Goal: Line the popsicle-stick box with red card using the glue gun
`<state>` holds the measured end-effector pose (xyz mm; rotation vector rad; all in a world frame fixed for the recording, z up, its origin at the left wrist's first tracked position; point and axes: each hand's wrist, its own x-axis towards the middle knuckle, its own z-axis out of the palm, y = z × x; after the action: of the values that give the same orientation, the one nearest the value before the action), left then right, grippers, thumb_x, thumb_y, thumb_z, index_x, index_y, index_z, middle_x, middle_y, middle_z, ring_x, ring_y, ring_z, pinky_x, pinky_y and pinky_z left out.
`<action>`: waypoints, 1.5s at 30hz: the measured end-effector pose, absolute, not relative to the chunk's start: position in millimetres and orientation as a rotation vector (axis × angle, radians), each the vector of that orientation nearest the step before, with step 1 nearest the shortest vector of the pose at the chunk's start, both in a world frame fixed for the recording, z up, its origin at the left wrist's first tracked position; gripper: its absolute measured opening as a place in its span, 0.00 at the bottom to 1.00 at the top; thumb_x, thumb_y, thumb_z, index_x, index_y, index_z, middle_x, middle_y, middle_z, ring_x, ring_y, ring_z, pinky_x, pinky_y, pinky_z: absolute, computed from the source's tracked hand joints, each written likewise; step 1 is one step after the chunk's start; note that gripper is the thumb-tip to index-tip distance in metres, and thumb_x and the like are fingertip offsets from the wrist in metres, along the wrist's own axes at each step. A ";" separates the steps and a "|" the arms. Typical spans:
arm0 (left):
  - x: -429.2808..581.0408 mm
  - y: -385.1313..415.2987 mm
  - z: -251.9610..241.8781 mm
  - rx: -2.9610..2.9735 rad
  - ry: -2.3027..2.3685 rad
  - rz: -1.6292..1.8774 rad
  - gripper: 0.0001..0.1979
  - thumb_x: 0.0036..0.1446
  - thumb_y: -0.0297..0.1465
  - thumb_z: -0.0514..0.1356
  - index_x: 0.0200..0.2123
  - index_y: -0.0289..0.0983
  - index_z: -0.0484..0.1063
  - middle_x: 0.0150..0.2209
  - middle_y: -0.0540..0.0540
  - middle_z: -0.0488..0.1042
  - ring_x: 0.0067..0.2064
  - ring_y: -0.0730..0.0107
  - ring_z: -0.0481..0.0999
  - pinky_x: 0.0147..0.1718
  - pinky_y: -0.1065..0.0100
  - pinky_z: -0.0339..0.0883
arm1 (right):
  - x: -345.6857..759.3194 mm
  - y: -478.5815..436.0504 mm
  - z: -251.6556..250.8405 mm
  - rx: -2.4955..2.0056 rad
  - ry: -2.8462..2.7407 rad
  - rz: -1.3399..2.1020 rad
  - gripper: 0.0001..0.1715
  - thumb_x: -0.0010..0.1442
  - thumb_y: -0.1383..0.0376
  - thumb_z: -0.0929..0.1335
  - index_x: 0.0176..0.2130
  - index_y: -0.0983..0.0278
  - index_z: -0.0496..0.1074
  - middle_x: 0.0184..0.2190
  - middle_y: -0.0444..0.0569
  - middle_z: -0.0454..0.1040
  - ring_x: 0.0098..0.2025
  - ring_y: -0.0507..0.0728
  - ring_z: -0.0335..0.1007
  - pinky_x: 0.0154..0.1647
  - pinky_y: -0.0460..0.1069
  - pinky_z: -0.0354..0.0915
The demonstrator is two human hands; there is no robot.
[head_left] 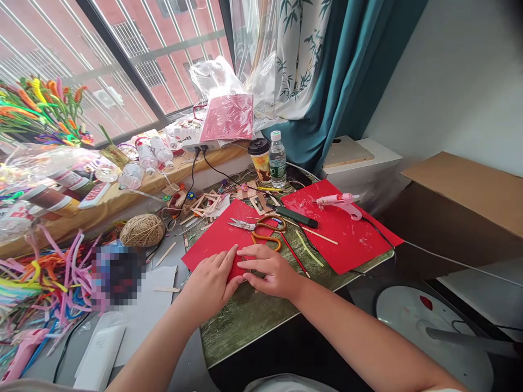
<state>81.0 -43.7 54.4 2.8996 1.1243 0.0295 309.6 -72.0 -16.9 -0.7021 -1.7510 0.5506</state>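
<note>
My left hand (210,280) and my right hand (269,269) lie side by side on the near corner of a red paper sheet (216,237) on the green cutting mat (253,318). Both hands press on the paper with fingers stretched fairly flat, fingertips meeting at the sheet's near edge. Orange-handled scissors (261,228) lie on the sheet just beyond my right hand.
A second red sheet (347,234) at the right carries a pink glue gun (341,201). A ball of twine (142,230), pipe cleaners (44,272), wooden sticks, a water bottle (277,159) and a coffee cup (260,158) stand around. A cardboard box (469,190) sits far right.
</note>
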 end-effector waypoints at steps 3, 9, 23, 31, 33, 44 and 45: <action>81.3 -44.3 55.1 2.898 1.129 0.061 0.36 0.76 0.48 0.51 0.78 0.40 0.48 0.68 0.35 0.72 0.63 0.47 0.76 0.60 0.49 0.70 | 308.9 -71.5 -16.2 -0.715 -1.754 0.513 0.15 0.69 0.64 0.72 0.55 0.56 0.81 0.58 0.54 0.81 0.61 0.63 0.76 0.65 0.63 0.72; 82.3 -45.0 55.3 2.916 1.131 0.032 0.39 0.75 0.51 0.51 0.78 0.37 0.47 0.67 0.33 0.72 0.63 0.45 0.76 0.59 0.48 0.70 | 310.0 -72.4 -15.3 -0.715 -1.795 0.372 0.17 0.67 0.67 0.72 0.54 0.57 0.79 0.57 0.53 0.82 0.62 0.63 0.76 0.67 0.63 0.71; 79.0 -43.2 55.7 2.835 1.117 0.090 0.33 0.76 0.46 0.51 0.77 0.39 0.51 0.68 0.35 0.73 0.65 0.49 0.75 0.61 0.50 0.70 | 308.2 -70.9 -18.0 -0.712 -1.785 0.342 0.16 0.64 0.70 0.73 0.50 0.56 0.79 0.53 0.49 0.84 0.55 0.62 0.77 0.61 0.62 0.73; 81.0 -43.9 56.4 2.811 1.144 0.138 0.26 0.75 0.47 0.54 0.66 0.36 0.64 0.61 0.35 0.77 0.59 0.49 0.79 0.57 0.49 0.72 | 309.9 -71.0 -16.5 -0.696 -1.770 0.357 0.17 0.63 0.71 0.72 0.51 0.56 0.79 0.53 0.51 0.84 0.54 0.63 0.77 0.61 0.63 0.74; 81.3 -43.6 56.2 2.826 1.132 0.153 0.24 0.75 0.46 0.54 0.64 0.36 0.65 0.60 0.35 0.78 0.59 0.48 0.79 0.56 0.49 0.72 | 311.3 -71.3 -14.7 -0.686 -1.766 0.339 0.18 0.64 0.71 0.72 0.52 0.57 0.79 0.55 0.52 0.83 0.56 0.63 0.77 0.62 0.64 0.73; 82.2 -44.3 54.5 2.857 1.149 0.133 0.24 0.74 0.45 0.55 0.65 0.37 0.64 0.60 0.35 0.77 0.59 0.47 0.79 0.55 0.49 0.72 | 311.8 -71.7 -11.8 -0.662 -1.760 0.347 0.17 0.63 0.71 0.71 0.50 0.57 0.80 0.54 0.53 0.84 0.56 0.63 0.78 0.62 0.64 0.73; 82.4 -44.2 54.6 2.855 1.149 0.134 0.24 0.74 0.45 0.55 0.65 0.37 0.64 0.60 0.35 0.78 0.58 0.47 0.79 0.55 0.49 0.72 | 311.9 -72.2 -11.6 -0.651 -1.764 0.359 0.17 0.63 0.71 0.71 0.50 0.58 0.80 0.55 0.53 0.84 0.57 0.63 0.77 0.63 0.64 0.73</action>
<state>82.4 -44.2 54.6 2.8552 1.1490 0.1340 311.9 -72.2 -11.6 -0.6510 -1.7637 0.3589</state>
